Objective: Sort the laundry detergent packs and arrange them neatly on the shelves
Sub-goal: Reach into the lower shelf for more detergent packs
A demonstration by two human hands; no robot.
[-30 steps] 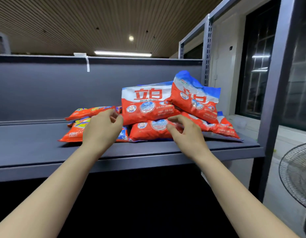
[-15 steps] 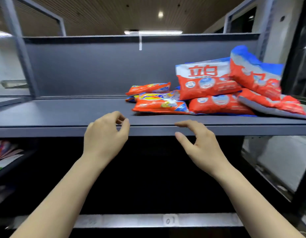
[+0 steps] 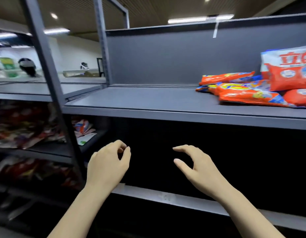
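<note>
Two empty hands is what we've got in the head view right now. Our left hand [image 3: 107, 164] hangs with its fingers loosely curled around nothing, and our right hand [image 3: 198, 166] is spread with thumb and fingers apart, also holding nothing. Both float in front of the dark gap under the grey shelf [image 3: 148, 100], well apart from any pack.

What changed: a second ago both hands were up on the pile, touching the packs. Since then they've dropped below the shelf's front edge and our view has swung left, so the pile now sits at the shelf's right end. The orange packs [image 3: 243, 93] lie flat near the front edge, with the red-and-white packs [image 3: 289, 73] stacked just behind and partly cut off by the frame.

Our guess is we're done fussing with that pile for now and heading for the jumbled packs [image 3: 25, 127] on the lower shelf at left, pretty blurry though. The left stretch of the grey shelf looks like the spot for them.
</note>
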